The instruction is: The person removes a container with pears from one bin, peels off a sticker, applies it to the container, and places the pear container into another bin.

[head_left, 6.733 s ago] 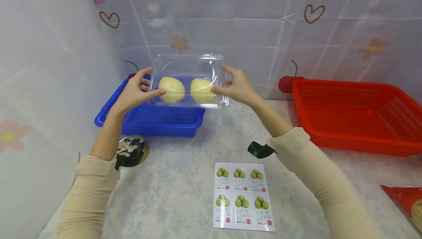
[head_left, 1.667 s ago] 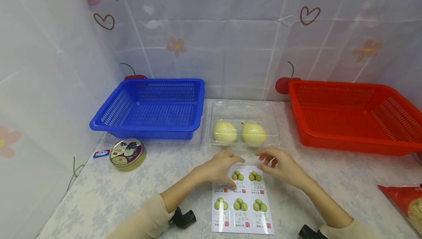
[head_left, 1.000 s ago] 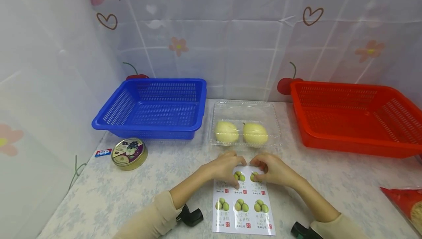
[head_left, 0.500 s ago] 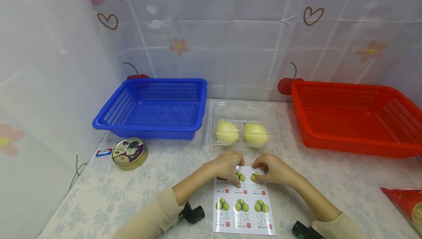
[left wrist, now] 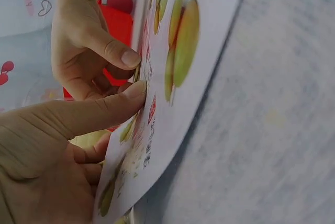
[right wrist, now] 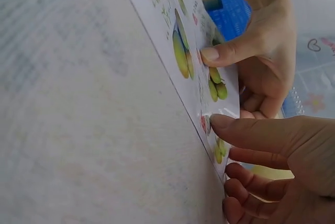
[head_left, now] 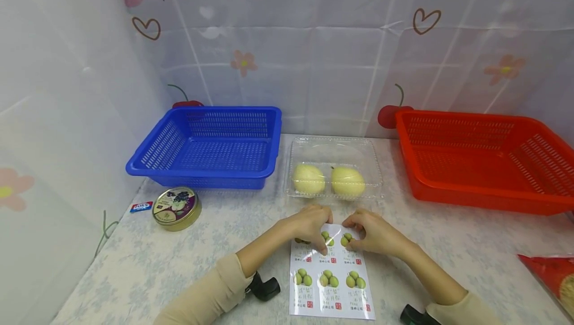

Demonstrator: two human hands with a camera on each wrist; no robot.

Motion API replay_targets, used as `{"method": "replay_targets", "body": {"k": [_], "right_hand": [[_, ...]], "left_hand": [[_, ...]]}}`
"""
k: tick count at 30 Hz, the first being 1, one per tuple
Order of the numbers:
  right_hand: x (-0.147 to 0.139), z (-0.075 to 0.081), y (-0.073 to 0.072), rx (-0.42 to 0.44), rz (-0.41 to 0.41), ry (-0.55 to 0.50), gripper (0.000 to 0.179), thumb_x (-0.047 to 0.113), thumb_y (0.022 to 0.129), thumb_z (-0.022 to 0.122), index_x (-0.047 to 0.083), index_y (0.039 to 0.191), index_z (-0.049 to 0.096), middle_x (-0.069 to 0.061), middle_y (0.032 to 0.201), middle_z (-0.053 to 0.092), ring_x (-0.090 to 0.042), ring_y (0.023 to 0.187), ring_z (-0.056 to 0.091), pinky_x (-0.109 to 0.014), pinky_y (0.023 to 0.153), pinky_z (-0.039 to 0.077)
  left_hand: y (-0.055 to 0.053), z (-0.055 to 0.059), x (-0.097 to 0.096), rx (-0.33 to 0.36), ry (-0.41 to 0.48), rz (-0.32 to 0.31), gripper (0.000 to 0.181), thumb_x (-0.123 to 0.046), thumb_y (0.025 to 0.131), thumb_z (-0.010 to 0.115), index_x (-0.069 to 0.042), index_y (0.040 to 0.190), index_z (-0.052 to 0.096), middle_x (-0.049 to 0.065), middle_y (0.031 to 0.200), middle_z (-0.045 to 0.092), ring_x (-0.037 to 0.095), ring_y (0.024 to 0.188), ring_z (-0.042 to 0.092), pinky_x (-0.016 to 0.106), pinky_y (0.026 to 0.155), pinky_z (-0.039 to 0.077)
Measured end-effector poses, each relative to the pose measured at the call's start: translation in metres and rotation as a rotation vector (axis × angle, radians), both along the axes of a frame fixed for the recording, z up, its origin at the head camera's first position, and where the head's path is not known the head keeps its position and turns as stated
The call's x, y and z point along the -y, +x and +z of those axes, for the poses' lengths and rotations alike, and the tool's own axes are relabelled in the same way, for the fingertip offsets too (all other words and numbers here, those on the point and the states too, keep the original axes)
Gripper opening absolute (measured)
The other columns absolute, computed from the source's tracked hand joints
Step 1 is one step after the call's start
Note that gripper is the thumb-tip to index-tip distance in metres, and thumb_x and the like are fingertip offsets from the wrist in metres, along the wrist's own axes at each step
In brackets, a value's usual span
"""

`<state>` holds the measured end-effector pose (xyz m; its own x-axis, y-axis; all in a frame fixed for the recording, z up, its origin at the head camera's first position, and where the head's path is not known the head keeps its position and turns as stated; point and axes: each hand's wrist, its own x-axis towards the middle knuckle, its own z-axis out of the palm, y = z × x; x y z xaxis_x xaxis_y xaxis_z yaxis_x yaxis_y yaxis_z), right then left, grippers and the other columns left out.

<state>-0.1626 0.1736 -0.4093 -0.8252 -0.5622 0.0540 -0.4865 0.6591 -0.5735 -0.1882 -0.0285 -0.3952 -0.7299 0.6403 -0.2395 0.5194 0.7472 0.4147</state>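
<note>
A white sheet of pear stickers (head_left: 329, 297) lies on the table in front of me, its far edge bent up a little. My left hand (head_left: 309, 226) pinches that edge left of centre, thumb on the printed side and fingers behind. Close beside it, my right hand (head_left: 374, 233) pinches the same edge near the right corner. The left wrist view shows both thumbs (left wrist: 107, 111) almost meeting on the print. In the right wrist view, curled fingers (right wrist: 256, 182) sit behind the sheet. Just beyond the hands stands a closed clear plastic box (head_left: 334, 150) with two pale pears (head_left: 348, 182) inside.
A blue basket (head_left: 202, 180) stands at the back left, a red basket (head_left: 493, 200) at the back right. Left on the table are a round tin (head_left: 176, 209) and a small blue packet (head_left: 141, 207). A red bag (head_left: 549, 270) lies at the right edge.
Earlier both hands held the clear box up before the blue basket; now it rests on the table. The hands came to the sticker sheet, took its far edge and have barely moved since.
</note>
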Motion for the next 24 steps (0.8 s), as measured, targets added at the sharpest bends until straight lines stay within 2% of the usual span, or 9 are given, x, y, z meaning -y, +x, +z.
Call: {"method": "replay_targets", "body": {"k": [5, 11, 15, 18, 21, 24], "right_hand": [[0.001, 0.001, 0.000, -0.017, 0.003, 0.001, 0.033, 0.014, 0.068, 0.082, 0.005, 0.095, 0.066, 0.001, 0.090, 0.057, -0.012, 0.080, 0.050, -0.026, 0.069, 0.045], [-0.001, 0.002, 0.000, -0.021, 0.013, -0.007, 0.032, 0.015, 0.068, 0.082, 0.006, 0.094, 0.066, 0.001, 0.092, 0.059, -0.013, 0.083, 0.053, -0.028, 0.072, 0.046], [-0.002, 0.003, 0.000, -0.021, 0.015, -0.001, 0.034, 0.015, 0.068, 0.082, 0.006, 0.097, 0.067, 0.001, 0.094, 0.060, -0.014, 0.084, 0.054, -0.028, 0.072, 0.047], [-0.002, 0.004, -0.001, -0.009, 0.018, -0.014, 0.036, 0.015, 0.069, 0.081, 0.005, 0.101, 0.067, 0.001, 0.095, 0.061, -0.015, 0.085, 0.054, -0.030, 0.073, 0.047], [-0.004, 0.005, -0.002, 0.028, 0.022, -0.078, 0.034, 0.015, 0.073, 0.080, 0.004, 0.102, 0.066, -0.001, 0.095, 0.064, -0.016, 0.084, 0.057, -0.030, 0.073, 0.049], [-0.007, 0.004, -0.004, 0.077, 0.021, -0.182, 0.029, 0.013, 0.076, 0.077, 0.004, 0.100, 0.064, -0.004, 0.096, 0.064, -0.018, 0.084, 0.060, -0.030, 0.072, 0.052]], "left_hand": [[-0.002, 0.002, -0.001, 0.008, 0.027, -0.049, 0.055, -0.019, 0.060, 0.090, -0.013, 0.098, 0.051, -0.004, 0.095, 0.058, 0.010, 0.087, 0.050, 0.019, 0.076, 0.042], [-0.008, -0.003, 0.000, 0.011, 0.104, -0.154, 0.041, -0.012, 0.063, 0.086, -0.016, 0.087, 0.054, -0.006, 0.095, 0.058, 0.008, 0.085, 0.050, 0.017, 0.074, 0.040], [-0.014, -0.005, 0.003, 0.066, 0.182, -0.207, 0.031, -0.005, 0.067, 0.081, -0.015, 0.081, 0.055, -0.007, 0.087, 0.055, 0.006, 0.081, 0.049, 0.016, 0.071, 0.040], [-0.016, -0.004, 0.006, 0.127, 0.218, -0.226, 0.026, 0.000, 0.071, 0.076, -0.014, 0.079, 0.056, -0.008, 0.084, 0.055, 0.006, 0.076, 0.049, 0.016, 0.065, 0.043], [-0.017, -0.001, 0.008, 0.192, 0.258, -0.235, 0.023, 0.004, 0.073, 0.073, -0.013, 0.078, 0.057, -0.008, 0.083, 0.056, 0.005, 0.074, 0.049, 0.016, 0.063, 0.044], [-0.017, 0.002, 0.010, 0.224, 0.298, -0.252, 0.023, 0.006, 0.074, 0.071, -0.012, 0.078, 0.057, -0.007, 0.083, 0.058, 0.004, 0.079, 0.050, 0.017, 0.072, 0.043]]}}
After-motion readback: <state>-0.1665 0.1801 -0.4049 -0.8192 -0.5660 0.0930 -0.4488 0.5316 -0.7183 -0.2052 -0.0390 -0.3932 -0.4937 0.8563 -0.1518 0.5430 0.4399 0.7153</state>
